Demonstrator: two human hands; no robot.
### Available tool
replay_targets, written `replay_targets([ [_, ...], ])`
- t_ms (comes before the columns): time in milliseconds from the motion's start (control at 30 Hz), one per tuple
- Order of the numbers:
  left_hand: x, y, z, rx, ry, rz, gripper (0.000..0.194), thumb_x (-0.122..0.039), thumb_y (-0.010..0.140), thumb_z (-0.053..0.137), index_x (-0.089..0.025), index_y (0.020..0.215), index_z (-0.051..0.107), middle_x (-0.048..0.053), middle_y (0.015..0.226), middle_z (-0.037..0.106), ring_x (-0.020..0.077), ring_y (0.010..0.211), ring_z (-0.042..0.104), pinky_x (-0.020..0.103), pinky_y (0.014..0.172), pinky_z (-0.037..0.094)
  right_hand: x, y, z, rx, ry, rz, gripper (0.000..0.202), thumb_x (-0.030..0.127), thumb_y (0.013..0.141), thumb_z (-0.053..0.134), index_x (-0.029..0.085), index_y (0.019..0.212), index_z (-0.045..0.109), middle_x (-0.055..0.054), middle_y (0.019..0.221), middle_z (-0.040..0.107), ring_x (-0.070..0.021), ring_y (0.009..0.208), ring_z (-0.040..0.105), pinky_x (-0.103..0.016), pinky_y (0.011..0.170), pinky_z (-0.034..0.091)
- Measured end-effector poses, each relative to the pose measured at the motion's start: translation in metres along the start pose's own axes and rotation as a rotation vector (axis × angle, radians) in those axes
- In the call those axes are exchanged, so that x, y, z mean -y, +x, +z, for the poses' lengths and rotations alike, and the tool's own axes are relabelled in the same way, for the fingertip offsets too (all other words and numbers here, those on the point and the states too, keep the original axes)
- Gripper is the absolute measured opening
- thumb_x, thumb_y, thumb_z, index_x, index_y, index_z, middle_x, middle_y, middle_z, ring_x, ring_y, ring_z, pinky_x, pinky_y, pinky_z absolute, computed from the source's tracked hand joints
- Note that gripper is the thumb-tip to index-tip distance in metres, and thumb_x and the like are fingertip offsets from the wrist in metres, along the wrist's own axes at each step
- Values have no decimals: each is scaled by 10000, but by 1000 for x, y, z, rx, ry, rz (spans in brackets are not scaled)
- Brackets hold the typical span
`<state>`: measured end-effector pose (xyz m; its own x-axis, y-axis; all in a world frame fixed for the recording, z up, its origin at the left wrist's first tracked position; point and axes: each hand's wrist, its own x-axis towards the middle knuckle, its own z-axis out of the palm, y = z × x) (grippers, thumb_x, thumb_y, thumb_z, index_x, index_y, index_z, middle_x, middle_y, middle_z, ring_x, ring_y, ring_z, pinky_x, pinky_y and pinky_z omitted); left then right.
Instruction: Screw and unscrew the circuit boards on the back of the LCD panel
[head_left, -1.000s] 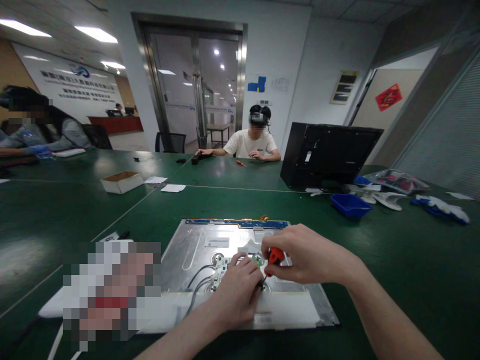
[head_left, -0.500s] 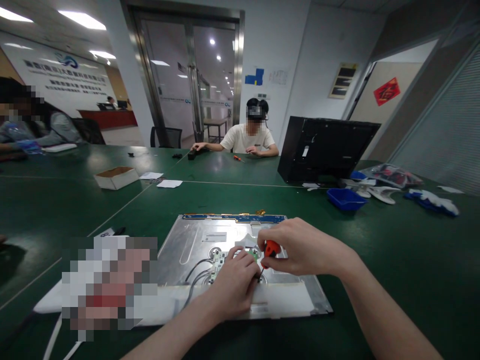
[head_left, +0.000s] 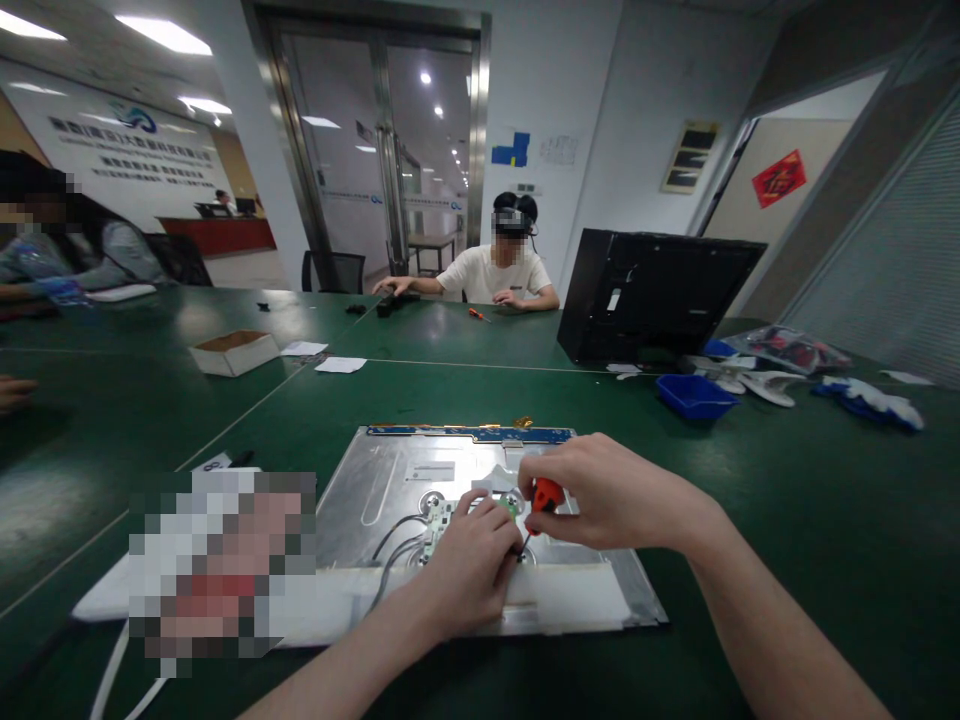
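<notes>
Right hand (head_left: pixel 600 490) clamps an orange-and-black plastic screwdriver (head_left: pixel 547 496), its blade (head_left: pixel 526 544) slanting toward seven o'clock; left hand (head_left: pixel 480 548) lies over the small green circuit board (head_left: pixel 437 525) (can't tell if it pinches anything) on the flat silver metal panel (head_left: pixel 394 475), six o'clock in view. With that slant, the blade could slip, jabbing left fingers or scratching the board.

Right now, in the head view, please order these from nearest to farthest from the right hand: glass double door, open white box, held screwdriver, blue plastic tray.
1. Held screwdriver: gripped in the right hand.
2. Blue plastic tray: ahead, to the right.
3. Open white box: ahead, well to the left.
4. Glass double door: in the background.
</notes>
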<state>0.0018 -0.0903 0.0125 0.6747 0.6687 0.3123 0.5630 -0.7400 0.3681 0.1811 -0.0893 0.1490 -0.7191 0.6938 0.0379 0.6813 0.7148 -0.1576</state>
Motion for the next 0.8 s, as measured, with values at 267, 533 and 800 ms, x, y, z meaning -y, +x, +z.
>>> replay_targets([
  [267, 1, -1, 1, 0, 18, 1, 84, -152, 796, 536, -203, 844, 582, 29, 911, 609, 211, 941, 531, 429, 1026, 268, 2, 0, 0, 3, -6, -5, 90, 319, 832, 567, 231, 849, 568, 33, 740, 648, -119, 649, 530, -247, 568, 270],
  [533, 0, 0, 0, 0, 21, 7, 78, -151, 791, 535, -201, 826, 584, 31, 894, 610, 210, 922, 536, 429, 1026, 273, 5, 0, -1, -2, -9, 7, 80, 269, 816, 586, 228, 883, 567, 36, 745, 662, -115, 633, 541, -248, 556, 268],
  [800, 0, 0, 1, 7, 28, 8, 93, -145, 792, 527, -203, 833, 587, 36, 915, 614, 216, 945, 536, 436, 1025, 272, 7, 1, -1, 1, -94, 64, 114, 331, 838, 570, 218, 835, 561, 13, 750, 654, -141, 654, 553, -258, 543, 266],
])
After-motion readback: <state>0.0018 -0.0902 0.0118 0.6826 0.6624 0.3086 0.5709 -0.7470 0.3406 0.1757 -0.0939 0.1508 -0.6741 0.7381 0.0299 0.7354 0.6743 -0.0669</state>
